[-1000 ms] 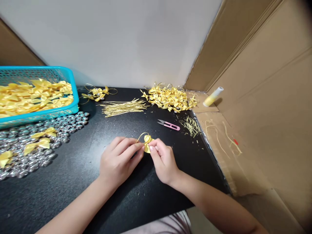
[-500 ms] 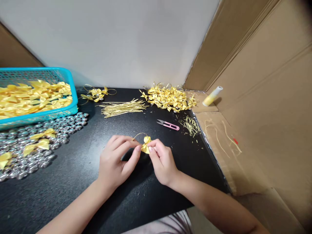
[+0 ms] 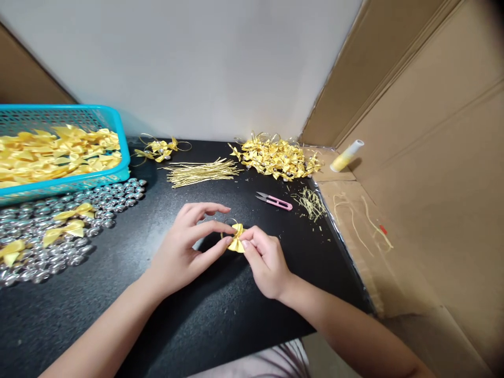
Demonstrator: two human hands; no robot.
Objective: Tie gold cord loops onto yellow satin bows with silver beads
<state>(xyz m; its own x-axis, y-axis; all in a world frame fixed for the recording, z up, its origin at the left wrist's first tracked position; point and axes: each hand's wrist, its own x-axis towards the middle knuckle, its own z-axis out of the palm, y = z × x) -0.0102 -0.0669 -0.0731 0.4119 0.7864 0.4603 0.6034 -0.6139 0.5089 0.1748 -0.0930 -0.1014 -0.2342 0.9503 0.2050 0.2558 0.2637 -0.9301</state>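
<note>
A small yellow ribbon bow (image 3: 237,245) is held over the black table, between my two hands. My right hand (image 3: 268,263) pinches its right side between thumb and forefinger, the other fingers curled. At the bow's left side, my left hand (image 3: 183,249) has its thumb and forefinger closed near the knot, with the other fingers lifted and spread. A thin gold cord (image 3: 222,224) loops up from the bow, partly behind my left fingers. What exactly lies between the left fingertips is mostly hidden.
A blue basket (image 3: 123,139) holds yellow bows; silver beads (image 3: 84,247) spread before it. Gold cords (image 3: 202,173), a few finished bows (image 3: 159,149) and a bow pile (image 3: 275,157) lie behind. Pink thread snips (image 3: 279,202), cord scraps (image 3: 311,203) and a cone (image 3: 346,156) are right.
My left middle and other fingers have lifted and spread away. The bow is turned somewhat, and its cord loop sits lower and closer to it. The whole view has shifted slightly.
</note>
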